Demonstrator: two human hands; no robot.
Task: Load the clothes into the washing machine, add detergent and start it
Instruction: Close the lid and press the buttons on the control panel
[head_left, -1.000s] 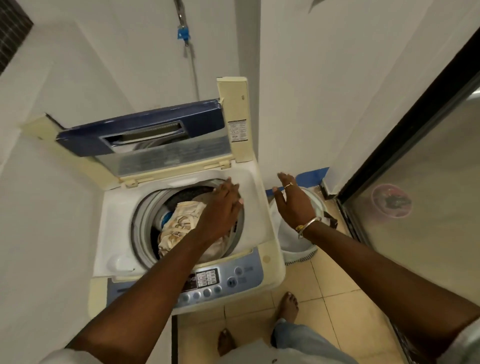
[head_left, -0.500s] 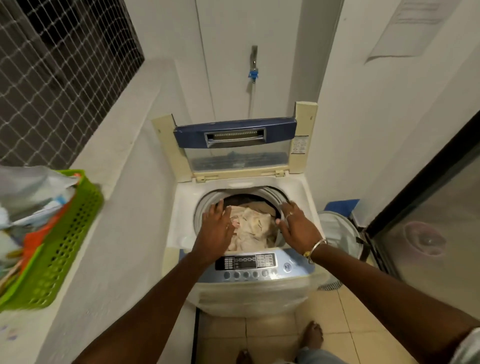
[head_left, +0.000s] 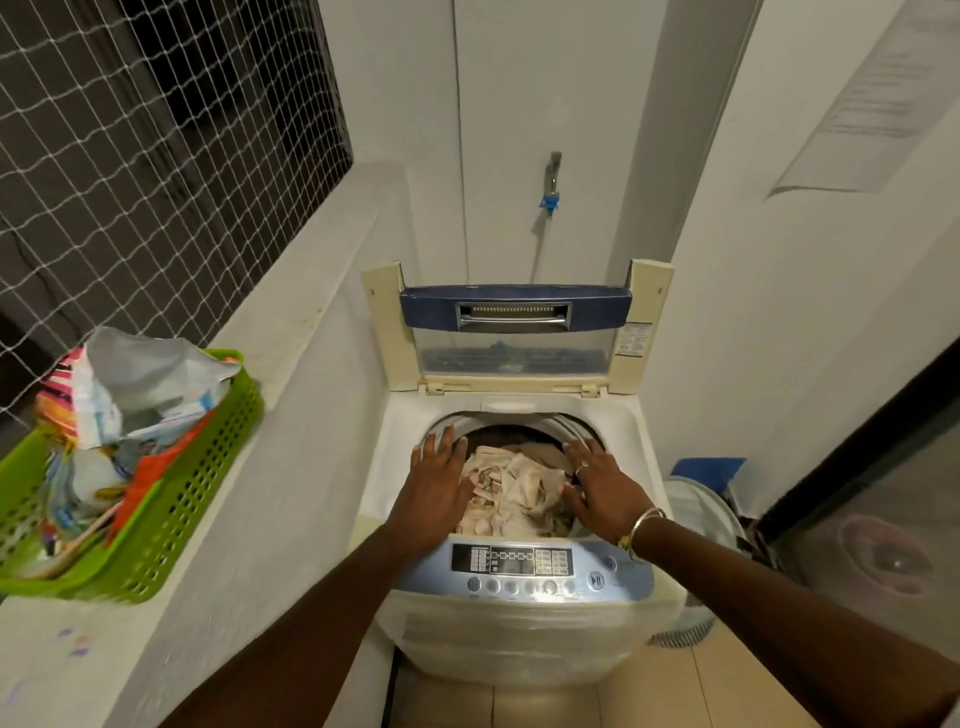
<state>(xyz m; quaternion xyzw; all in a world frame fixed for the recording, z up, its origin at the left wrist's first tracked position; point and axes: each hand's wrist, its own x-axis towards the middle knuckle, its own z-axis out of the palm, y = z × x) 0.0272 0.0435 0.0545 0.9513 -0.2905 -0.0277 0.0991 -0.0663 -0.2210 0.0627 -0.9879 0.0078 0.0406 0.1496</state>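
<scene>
Head view shows our left hand and right hand both spread flat over the mouth of the washing machine, fingers apart and clamped on nothing. A second ago only the left hand was in the tub while the right hovered off at 3 o'clock beside the machine; since then the right has come in and the two now bracket the clothes, left palm at 9 o'clock of the pile, right at 3 o'clock. The pale, patterned heap sits inside the drum and reaches up near the rim. We judge that loading is close to finished and that we are pressing the load down. The lid stands upright at 12 o'clock. The control panel at 6 o'clock of the tub looks untouched. Our view has also swung left, so a green basket of crumpled packets now shows on the ledge at 9 o'clock; detergent may be among them, though we cannot tell. Detergent and start are not yet done
</scene>
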